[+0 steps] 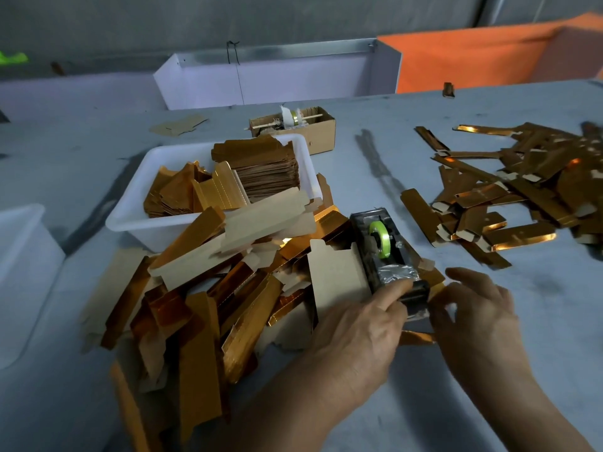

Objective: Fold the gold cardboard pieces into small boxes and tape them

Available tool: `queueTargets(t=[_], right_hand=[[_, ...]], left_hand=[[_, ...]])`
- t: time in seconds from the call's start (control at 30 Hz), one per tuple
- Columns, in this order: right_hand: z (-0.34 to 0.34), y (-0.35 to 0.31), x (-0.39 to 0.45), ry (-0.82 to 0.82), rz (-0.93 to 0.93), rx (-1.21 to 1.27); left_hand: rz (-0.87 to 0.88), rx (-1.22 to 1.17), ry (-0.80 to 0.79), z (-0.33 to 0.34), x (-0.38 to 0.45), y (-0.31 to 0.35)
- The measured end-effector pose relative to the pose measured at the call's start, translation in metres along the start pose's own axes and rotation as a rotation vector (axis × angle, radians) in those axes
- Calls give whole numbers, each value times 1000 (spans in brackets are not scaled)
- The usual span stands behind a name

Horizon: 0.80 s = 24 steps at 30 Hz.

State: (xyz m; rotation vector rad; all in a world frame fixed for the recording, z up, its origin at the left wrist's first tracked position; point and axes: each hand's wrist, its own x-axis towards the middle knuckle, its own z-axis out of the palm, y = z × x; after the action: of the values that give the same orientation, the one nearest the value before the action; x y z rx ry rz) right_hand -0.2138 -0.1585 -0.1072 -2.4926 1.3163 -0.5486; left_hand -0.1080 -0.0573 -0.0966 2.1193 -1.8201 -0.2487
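A black tape dispenser (385, 256) with a green tape roll (379, 239) stands on the grey table. My left hand (355, 334) reaches over to its front end, and the outstretched fingers touch the cutter. My right hand (479, 321) is just right of the dispenser. Its thumb and fingers pinch a gold cardboard piece (437, 293) that lies between both hands. Another part of that piece shows under my left hand. A loose heap of flat gold and tan cardboard pieces (202, 288) lies to the left of the dispenser.
A white tub (130, 220) behind the heap holds stacked gold blanks (264, 171). Folded gold pieces (522, 197) are scattered at the right. A small brown carton (323, 125) sits further back, and a white bin (19, 256) stands at the left edge.
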Motion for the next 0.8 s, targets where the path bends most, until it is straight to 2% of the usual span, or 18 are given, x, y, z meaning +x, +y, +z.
queueTargets(t=[0.07,0.1,0.13,0.2,0.27,0.33,0.4,0.5,0.63,0.8], right_hand=[[-15,10,3,120,-3,116],[-25,14,4,141,17,255],[-35,17,4,92,68,452],[-50,19,3,-145,143,958],[-57,12,-5,-352,102,1152],[-61,-4,-16,-454,26,1164],[-61,-18,-22,-465,-64,1129],[-65,-35,-24,-473,-166,1012],[-66,-44,-21,-523,-131,938],[-65,-51,-20,-544,-146,887]], left_hand=[[-82,-149,74,-4,-5,1],[-171,-255,120,-9,-9,1],[-285,-385,156,-14,-12,0],[-507,-692,187,-25,-20,-2],[-558,-783,206,-33,-26,-4],[-550,-812,229,-42,-31,-2],[-553,-905,214,-47,-34,1],[-616,-1196,161,-52,-36,4],[-619,-1321,117,-56,-40,4],[-623,-1331,115,-57,-40,2]])
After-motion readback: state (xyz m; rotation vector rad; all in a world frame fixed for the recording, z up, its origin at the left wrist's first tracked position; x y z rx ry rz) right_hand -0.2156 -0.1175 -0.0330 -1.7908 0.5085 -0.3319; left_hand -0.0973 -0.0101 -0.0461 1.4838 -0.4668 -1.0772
